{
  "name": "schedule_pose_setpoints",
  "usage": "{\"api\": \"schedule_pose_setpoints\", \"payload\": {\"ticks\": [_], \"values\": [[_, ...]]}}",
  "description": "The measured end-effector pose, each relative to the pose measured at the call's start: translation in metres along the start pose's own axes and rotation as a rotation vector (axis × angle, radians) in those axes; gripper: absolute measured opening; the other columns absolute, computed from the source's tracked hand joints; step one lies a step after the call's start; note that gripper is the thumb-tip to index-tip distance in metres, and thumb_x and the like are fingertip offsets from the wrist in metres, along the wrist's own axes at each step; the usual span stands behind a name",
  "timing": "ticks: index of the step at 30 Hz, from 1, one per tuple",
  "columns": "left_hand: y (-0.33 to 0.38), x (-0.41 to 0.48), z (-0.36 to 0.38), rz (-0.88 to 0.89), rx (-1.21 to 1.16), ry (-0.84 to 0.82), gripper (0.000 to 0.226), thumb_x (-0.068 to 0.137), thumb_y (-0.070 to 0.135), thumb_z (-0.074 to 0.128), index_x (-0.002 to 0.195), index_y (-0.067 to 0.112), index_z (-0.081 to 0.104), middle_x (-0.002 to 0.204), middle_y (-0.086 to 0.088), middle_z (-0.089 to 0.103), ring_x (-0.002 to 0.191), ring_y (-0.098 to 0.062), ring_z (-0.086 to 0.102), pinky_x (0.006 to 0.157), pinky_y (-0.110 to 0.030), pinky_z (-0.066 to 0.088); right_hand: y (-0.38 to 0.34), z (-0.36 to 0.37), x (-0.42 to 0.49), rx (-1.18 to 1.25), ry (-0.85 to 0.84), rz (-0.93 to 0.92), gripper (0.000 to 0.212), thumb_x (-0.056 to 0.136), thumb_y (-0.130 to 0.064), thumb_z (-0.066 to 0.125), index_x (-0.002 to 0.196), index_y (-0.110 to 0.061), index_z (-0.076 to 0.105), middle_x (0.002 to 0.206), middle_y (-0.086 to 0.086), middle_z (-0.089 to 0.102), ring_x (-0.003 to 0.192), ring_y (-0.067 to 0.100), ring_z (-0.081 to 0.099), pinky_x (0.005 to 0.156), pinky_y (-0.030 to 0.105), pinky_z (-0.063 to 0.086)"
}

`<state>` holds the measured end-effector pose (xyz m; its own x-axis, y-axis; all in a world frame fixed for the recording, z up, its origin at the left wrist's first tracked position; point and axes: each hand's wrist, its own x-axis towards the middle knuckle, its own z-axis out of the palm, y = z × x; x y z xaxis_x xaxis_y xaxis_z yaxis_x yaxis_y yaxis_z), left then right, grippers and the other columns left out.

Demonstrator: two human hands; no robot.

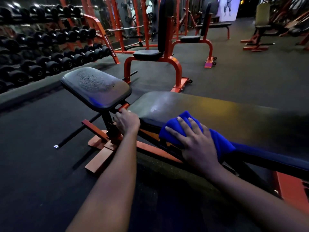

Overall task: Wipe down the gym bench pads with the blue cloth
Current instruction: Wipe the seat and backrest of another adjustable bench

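Note:
A black gym bench stands in front of me on an orange frame (151,150). Its small seat pad (96,87) tilts up at the left and carries water droplets. The long back pad (217,113) runs off to the right, with a wet patch near its left end. The blue cloth (175,128) is draped over the near edge of the long pad. My right hand (195,141) presses flat on the cloth with fingers spread. My left hand (127,122) grips the left end of the long pad, beside the gap between the two pads.
A dumbbell rack (50,52) lines the left wall. An upright seat bench (160,52) with orange legs stands just behind my bench, and more benches (260,34) stand at the far right. Dark rubber floor (41,164) surrounds the bench.

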<state>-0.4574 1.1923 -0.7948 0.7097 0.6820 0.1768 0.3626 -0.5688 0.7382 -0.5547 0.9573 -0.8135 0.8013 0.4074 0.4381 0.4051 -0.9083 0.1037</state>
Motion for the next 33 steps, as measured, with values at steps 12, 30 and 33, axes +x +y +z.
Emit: {"api": "schedule_pose_setpoints", "payload": {"ticks": [12,30,33], "values": [[0.009,-0.08,0.019,0.497,-0.076,-0.135,0.038,0.103,0.023,0.04,0.137,0.016,0.055,0.151,-0.004,0.043,0.145,-0.022,0.026,0.121,-0.042,0.004,0.029,0.0,-0.051,-0.071,0.131,0.098,0.081,0.084,-0.024,0.068,0.152,-0.043,0.03,0.159,0.005,0.033,0.146,0.034,0.029,0.111,0.052,0.022],[0.069,-0.166,0.049,0.701,0.021,-0.168,0.04,0.101,0.031,0.042,0.138,0.024,0.055,0.149,0.004,0.048,0.145,-0.015,0.029,0.121,-0.039,-0.004,0.087,-0.012,-0.129,-0.044,0.392,0.499,0.057,0.084,-0.052,0.053,0.139,-0.037,0.054,0.151,0.001,0.046,0.144,0.028,0.034,0.114,0.053,0.018],[0.07,-0.168,0.052,0.694,0.087,-0.114,0.041,0.101,0.035,0.041,0.138,0.027,0.055,0.148,0.005,0.049,0.144,-0.016,0.03,0.12,-0.039,-0.005,0.069,-0.01,-0.102,0.018,0.415,0.654,0.05,0.088,-0.054,0.051,0.132,-0.033,0.06,0.146,0.001,0.051,0.141,0.03,0.037,0.115,0.055,0.015]]}}
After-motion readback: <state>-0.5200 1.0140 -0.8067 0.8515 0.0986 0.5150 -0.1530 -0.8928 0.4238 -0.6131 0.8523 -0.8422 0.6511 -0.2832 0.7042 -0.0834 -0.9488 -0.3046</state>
